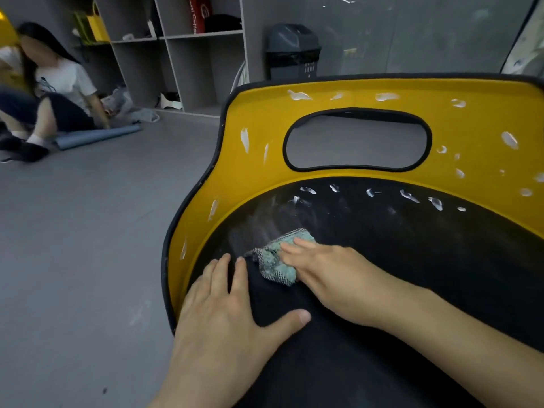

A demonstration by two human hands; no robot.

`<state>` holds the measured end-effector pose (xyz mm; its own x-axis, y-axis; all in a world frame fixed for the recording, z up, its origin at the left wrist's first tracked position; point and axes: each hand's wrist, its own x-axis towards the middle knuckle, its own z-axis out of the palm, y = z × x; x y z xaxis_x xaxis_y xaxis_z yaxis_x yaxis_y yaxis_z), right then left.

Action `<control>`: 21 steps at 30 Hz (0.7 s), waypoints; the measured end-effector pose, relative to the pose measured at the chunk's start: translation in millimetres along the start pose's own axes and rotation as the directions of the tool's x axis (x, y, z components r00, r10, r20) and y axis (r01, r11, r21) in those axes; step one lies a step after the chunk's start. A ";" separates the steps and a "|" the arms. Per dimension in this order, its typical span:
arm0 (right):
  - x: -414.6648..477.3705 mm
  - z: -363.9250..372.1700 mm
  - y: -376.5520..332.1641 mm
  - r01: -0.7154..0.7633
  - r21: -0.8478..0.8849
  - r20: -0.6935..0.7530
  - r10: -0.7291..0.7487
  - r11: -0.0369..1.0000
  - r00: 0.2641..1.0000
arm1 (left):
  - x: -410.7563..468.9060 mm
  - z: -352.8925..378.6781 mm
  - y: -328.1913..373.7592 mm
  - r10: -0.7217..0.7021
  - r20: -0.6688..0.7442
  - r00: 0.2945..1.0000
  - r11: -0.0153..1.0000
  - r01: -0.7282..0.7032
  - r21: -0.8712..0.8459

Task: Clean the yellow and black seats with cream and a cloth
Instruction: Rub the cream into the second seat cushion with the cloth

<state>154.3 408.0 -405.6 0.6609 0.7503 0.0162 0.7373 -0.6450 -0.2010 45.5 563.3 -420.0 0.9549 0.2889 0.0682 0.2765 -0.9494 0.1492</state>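
Seat, yellow-backed with a black cushion, fills the right of the view on a grey floor, with white cream dabs dotted over its yellow rim and the cushion's far edge. Left hand lies flat on the near left of the cushion, fingers spread, holding nothing. Right hand presses a crumpled teal cloth onto the black surface with fairly straight fingers, beside a smeared patch. Another person sits on the floor far left
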 end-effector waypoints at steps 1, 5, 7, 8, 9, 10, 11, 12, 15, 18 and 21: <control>-9.7 -0.8 -1.5 0.012 0.010 0.026 -0.013 1.000 1.000 | 2.0 0.7 -3.1 0.010 -0.010 1.000 1.000 -0.010 -0.012; -5.9 -5.4 -2.7 0.018 0.037 0.127 -0.022 0.999 0.992 | 2.7 6.1 -4.7 0.015 -0.040 0.999 1.000 -0.016 -0.023; 16.2 -6.5 -2.6 -0.003 0.041 0.143 -0.003 0.999 0.990 | 4.5 7.0 -3.6 0.003 -0.016 1.000 1.000 -0.003 -0.030; 30.0 -6.7 -2.6 -0.018 0.038 0.136 0.012 0.999 0.991 | 6.2 6.2 -3.3 -0.004 0.000 1.000 1.000 0.004 -0.028; 43.4 -6.4 -3.9 -0.028 0.032 0.124 0.024 0.999 0.992 | 7.1 4.9 -3.4 -0.009 0.019 1.000 0.999 0.009 -0.031; 54.7 -4.9 -5.6 -0.031 0.022 0.109 0.028 0.999 0.994 | 7.4 4.3 -3.6 -0.010 0.035 0.999 0.999 0.012 -0.040; 63.0 -3.1 -6.7 -0.032 0.009 0.091 0.031 0.999 0.995 | 7.8 3.5 -3.5 -0.010 0.046 0.999 0.999 0.012 -0.051; 66.8 -1.1 -7.4 -0.029 -0.002 0.075 0.029 1.000 0.997 | 7.9 3.0 -3.9 -0.006 0.047 0.999 0.998 0.009 -0.064; 44.4 0.3 -7.9 -0.016 0.006 0.078 0.015 1.000 0.997 | 6.5 4.6 -4.9 0.000 0.052 0.999 0.998 0.004 -0.066; -3.0 -4.6 -3.6 0.010 -0.025 0.146 -0.006 1.000 0.989 | 5.9 9.1 -5.8 -0.001 0.009 1.000 0.997 0.001 -0.074; -24.8 -10.5 -1.0 0.037 -0.068 0.188 -0.023 0.997 0.982 | 7.6 11.0 -4.1 0.006 -0.120 0.993 0.993 -0.020 -0.116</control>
<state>138.6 388.5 -395.5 0.6052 0.7790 -0.1641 0.7690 -0.6253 -0.1327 52.8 568.0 -431.0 0.9367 0.2963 0.1866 0.2434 -0.9340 0.2615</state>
